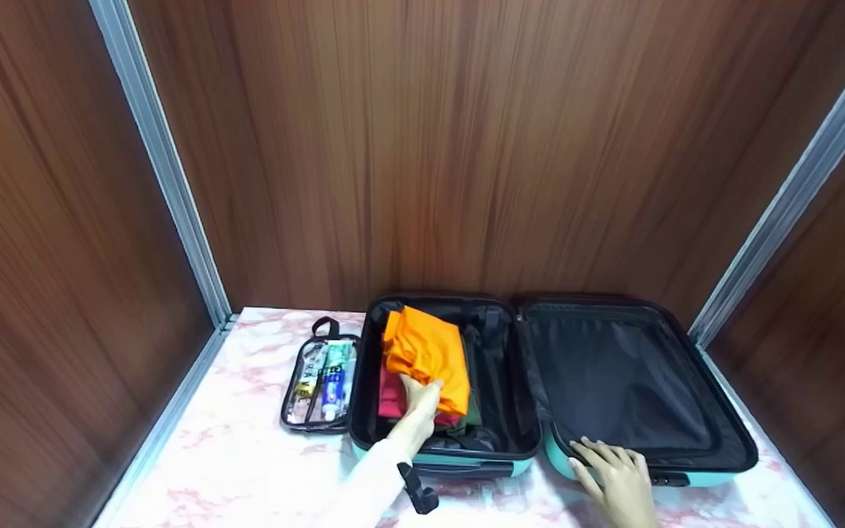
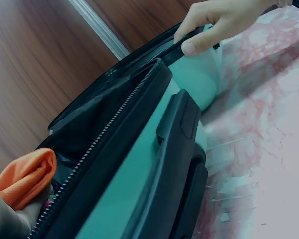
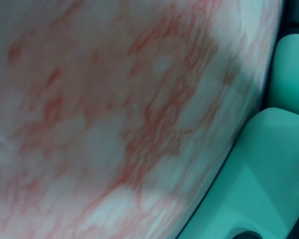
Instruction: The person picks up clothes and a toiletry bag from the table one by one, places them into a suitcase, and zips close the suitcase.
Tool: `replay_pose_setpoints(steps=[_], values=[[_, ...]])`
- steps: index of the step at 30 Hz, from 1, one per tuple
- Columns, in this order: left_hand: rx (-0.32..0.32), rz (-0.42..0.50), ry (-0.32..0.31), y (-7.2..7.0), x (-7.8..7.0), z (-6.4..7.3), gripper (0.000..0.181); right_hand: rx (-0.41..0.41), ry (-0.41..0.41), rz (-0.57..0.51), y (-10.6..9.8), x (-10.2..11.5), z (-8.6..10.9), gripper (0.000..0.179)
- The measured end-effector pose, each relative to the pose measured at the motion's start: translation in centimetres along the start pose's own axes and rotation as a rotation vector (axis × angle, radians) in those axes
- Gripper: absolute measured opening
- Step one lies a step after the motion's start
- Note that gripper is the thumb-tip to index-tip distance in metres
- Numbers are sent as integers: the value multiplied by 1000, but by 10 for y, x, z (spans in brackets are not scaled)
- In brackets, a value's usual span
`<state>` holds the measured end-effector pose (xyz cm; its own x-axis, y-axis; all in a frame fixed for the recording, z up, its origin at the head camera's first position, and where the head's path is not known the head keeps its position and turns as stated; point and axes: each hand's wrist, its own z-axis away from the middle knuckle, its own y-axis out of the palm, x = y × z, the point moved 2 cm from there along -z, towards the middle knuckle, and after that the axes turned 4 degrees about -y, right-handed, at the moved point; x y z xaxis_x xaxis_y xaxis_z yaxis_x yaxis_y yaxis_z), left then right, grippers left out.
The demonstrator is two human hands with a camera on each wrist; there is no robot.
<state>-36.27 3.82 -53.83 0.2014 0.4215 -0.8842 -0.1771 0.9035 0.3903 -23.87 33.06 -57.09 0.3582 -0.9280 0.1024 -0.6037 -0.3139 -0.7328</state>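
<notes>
My left hand [image 1: 421,403] grips a folded orange garment [image 1: 428,356] by its near edge, inside the left half of an open turquoise suitcase [image 1: 466,469]. Below it show a folded red garment [image 1: 389,396] and a dark green one [image 1: 474,411]. In the left wrist view, the orange fold [image 2: 27,177] sits between thumb and fingers, beside the zipper edge. My right hand [image 1: 619,473] holds the near rim of the suitcase's right half, the lid [image 1: 716,478]. The left wrist view shows that hand [image 2: 224,22] with its thumb outside the rim and fingers over it.
Left of the suitcase lies a clear toiletry pouch [image 1: 294,389] with black trim, holding tubes and other small items. Wood-grain panels [image 1: 437,147] stand behind and at both sides. Everything rests on a pink-and-white marbled table [image 1: 202,440].
</notes>
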Motion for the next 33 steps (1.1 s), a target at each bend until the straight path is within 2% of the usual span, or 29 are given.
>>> replay_pose_setpoints(steps=[4, 7, 11, 13, 15, 19, 21, 24, 27, 31, 33], values=[[-36, -35, 9, -2, -2, 2, 77, 1, 4, 2, -1, 1, -1, 29], [-67, -61, 48, -6, -6, 4, 72, -9, 5, 1, -1, 0, -1, 28], [-142, -122, 106, -12, -10, 7, 60, -12, -1, 3, 0, 1, -1, 28], [-156, -149, 111, -14, -11, 8, 57, -12, -6, 4, 0, 1, -1, 28], [-133, -143, 74, -16, -9, 8, 56, -15, -9, -1, 0, 1, -1, 29], [-31, -92, -8, -17, -3, 2, 60, -21, -16, -22, 0, 1, 0, 29], [17, -79, -16, -20, 1, -4, 61, -21, -22, -25, 0, 0, 0, 29], [32, -101, -18, -23, 1, -5, 58, -20, -24, -18, 1, -1, 1, 29], [-37, -183, 18, -27, -9, 1, 54, -15, -20, -11, 1, -1, 2, 29], [-188, -339, 97, -37, -22, 5, 68, -14, -25, -4, 1, -1, 1, 29], [-252, -389, 121, -43, -26, 4, 70, -13, -27, -5, 0, 0, 0, 29]])
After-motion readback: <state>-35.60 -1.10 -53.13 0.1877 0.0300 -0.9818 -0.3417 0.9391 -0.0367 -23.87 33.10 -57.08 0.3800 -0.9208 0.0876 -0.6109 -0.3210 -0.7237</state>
